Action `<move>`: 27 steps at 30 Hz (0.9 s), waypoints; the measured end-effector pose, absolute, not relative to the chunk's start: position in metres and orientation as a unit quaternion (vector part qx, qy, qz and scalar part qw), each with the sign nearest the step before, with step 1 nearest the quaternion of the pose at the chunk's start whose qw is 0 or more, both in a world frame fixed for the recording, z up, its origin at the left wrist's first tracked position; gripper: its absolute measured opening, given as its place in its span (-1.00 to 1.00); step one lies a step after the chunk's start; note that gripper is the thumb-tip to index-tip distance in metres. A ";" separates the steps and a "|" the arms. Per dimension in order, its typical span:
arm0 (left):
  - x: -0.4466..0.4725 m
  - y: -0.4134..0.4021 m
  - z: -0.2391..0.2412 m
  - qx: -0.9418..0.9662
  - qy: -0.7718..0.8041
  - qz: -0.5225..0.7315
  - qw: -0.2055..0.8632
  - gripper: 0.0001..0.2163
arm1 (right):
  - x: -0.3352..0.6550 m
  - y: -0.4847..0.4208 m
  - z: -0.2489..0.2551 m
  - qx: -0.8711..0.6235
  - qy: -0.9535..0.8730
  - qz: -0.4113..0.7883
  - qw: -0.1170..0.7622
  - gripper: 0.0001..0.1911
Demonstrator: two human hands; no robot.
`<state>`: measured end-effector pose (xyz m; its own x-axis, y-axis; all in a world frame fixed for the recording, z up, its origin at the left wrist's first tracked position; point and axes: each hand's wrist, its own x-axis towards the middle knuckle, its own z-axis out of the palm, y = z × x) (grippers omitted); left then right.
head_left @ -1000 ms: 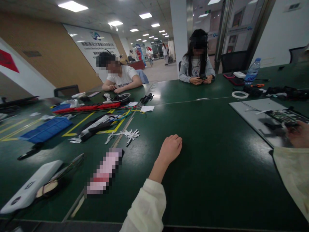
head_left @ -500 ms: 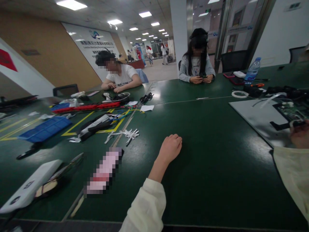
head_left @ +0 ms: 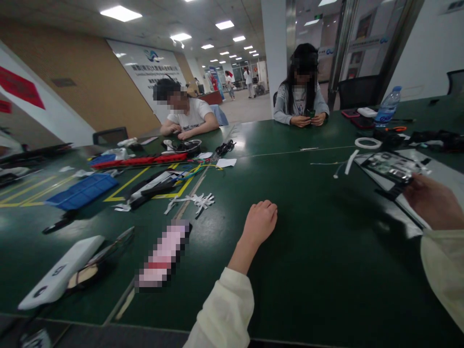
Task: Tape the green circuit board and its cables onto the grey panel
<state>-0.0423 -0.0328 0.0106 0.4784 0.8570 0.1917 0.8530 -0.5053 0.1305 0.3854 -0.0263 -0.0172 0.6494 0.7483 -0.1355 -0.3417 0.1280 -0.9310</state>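
My left hand [head_left: 260, 222] rests on the dark green table [head_left: 308, 251] as a loose fist, with nothing in it. My right hand [head_left: 433, 200] is at the right edge, closed on a circuit board [head_left: 389, 166] that it holds lifted above the table, with white strips trailing off its left end. A grey mat [head_left: 440, 176] lies under and behind the board. Both my sleeves are cream-coloured.
White paper scraps [head_left: 195, 200], a blue tray [head_left: 81, 191], a red strip [head_left: 139, 161] and cables lie at left. A white case [head_left: 61, 273] sits front left. A tape roll [head_left: 368, 142] and water bottle [head_left: 387, 107] stand far right. Two people sit across.
My right hand has lifted the circuit board off the grey mat and carried it leftwards, into clearer view. My left hand has stayed put. The camera has shifted slightly.
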 end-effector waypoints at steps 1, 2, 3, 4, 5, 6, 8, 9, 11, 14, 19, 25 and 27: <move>-0.042 -0.033 0.011 0.852 0.507 0.131 -0.001 -0.79 | 0.373 -0.025 -0.019 -0.533 -0.181 0.426 0.708 -0.86; -0.042 -0.033 0.012 0.844 0.516 0.147 -0.011 -0.79 | 0.361 -0.024 -0.021 -0.521 -0.180 0.473 0.687 -0.90; -0.042 -0.033 0.012 0.836 0.523 0.163 -0.021 -0.79 | 0.348 -0.025 -0.023 -0.511 -0.184 0.512 0.665 -0.92; -0.042 -0.033 0.013 0.829 0.529 0.178 -0.029 -0.78 | 0.335 -0.026 -0.023 -0.504 -0.196 0.540 0.645 -0.92; -0.042 -0.033 0.014 0.823 0.534 0.191 -0.034 -0.78 | 0.323 -0.028 -0.023 -0.492 -0.209 0.571 0.623 -0.90; -0.042 -0.034 0.014 0.816 0.539 0.204 -0.036 -0.78 | 0.311 -0.031 -0.022 -0.482 -0.224 0.597 0.601 -0.88; -0.042 -0.034 0.015 0.806 0.546 0.227 -0.026 -0.77 | 0.290 -0.038 -0.021 -0.467 -0.256 0.632 0.563 -0.87; -0.042 -0.034 0.015 0.801 0.547 0.241 -0.014 -0.77 | 0.281 -0.042 -0.020 -0.460 -0.272 0.644 0.548 -0.87; -0.041 -0.034 0.015 0.791 0.545 0.277 0.018 -0.77 | 0.269 -0.046 -0.020 -0.449 -0.298 0.660 0.524 -0.87; -0.041 -0.032 0.012 0.767 0.542 0.329 0.098 -0.76 | 0.262 -0.049 -0.024 -0.442 -0.315 0.676 0.499 -0.83; -0.041 -0.026 0.003 0.688 0.534 0.354 0.340 -0.71 | 0.259 -0.050 -0.030 -0.434 -0.316 0.697 0.476 -0.77; -0.040 -0.024 -0.003 0.604 0.518 0.324 0.512 -0.67 | 0.255 -0.052 -0.031 -0.423 -0.308 0.713 0.466 -0.79; -0.041 -0.023 -0.006 0.580 0.496 0.347 0.545 -0.66 | 0.253 -0.053 -0.032 -0.425 -0.306 0.718 0.459 -0.79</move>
<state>-0.0405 -0.0231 -0.0056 0.2668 0.9538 -0.1382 0.1965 0.0865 0.9767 0.2527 -0.0529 -0.0317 -0.2183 0.9187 -0.3293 -0.3983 -0.3919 -0.8293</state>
